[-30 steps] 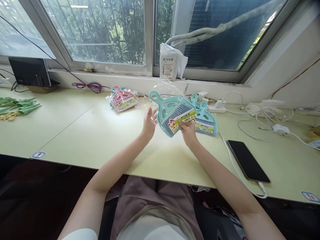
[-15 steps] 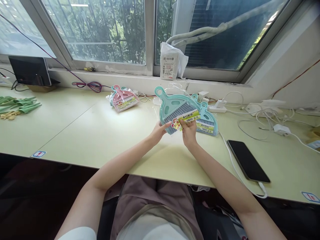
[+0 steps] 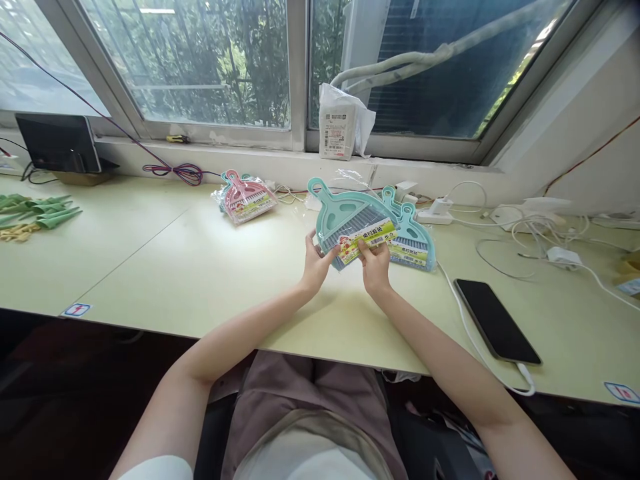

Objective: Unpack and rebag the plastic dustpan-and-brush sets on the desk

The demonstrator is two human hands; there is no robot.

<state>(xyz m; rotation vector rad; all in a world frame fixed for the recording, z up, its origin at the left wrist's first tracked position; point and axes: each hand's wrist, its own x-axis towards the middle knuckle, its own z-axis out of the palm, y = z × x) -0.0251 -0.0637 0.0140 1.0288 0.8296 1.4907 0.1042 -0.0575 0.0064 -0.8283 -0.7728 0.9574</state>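
A teal dustpan and brush set [image 3: 345, 207] in clear plastic is held up over the table, its handle pointing to the upper left. A yellow-green printed label [image 3: 373, 233] runs across its lower part. My left hand [image 3: 317, 264] grips the lower left edge, thumb on the front. My right hand [image 3: 376, 265] pinches the label's lower edge, thumb in front; the fingers behind are hidden. Just behind and to the right lies another teal dustpan set [image 3: 419, 239] in a clear bag, partly covered by the held one.
Pink and teal bagged dustpan sets [image 3: 247, 199] lie near the wall. A phone [image 3: 497, 321] on a white cable is at the right, with tangled cords and adapters [image 3: 540, 227] behind. Green and tan strips [image 3: 50, 210] and a dark tablet [image 3: 59, 143] are at the left.
The label now lies flatter and straighter across the held set, its left end no longer sticking out. My left hand has shifted, its fingers now reaching up behind the left edge.
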